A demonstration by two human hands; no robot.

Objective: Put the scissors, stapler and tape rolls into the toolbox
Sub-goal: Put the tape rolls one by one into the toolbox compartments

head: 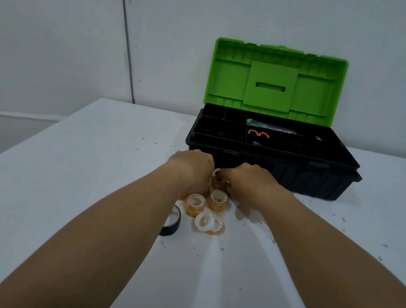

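A black toolbox [318, 182] with its green lid [276, 81] raised stands at the back of the table. Orange scissor handles [258, 134] and a blue item [255, 143] lie in its tray. Several small clear tape rolls with orange cores [218, 200] sit in a cluster in front of the box. A black tape roll [172, 221] lies to their left, partly hidden by my forearm. My left hand [193, 169] and my right hand [251, 181] close in on a stack of tape rolls [216, 180] from both sides, fingers curled around it.
The white table [84, 167] is stained and speckled near the rolls. Its left edge runs diagonally away from me. A pale wall [60, 28] rises right behind the toolbox.
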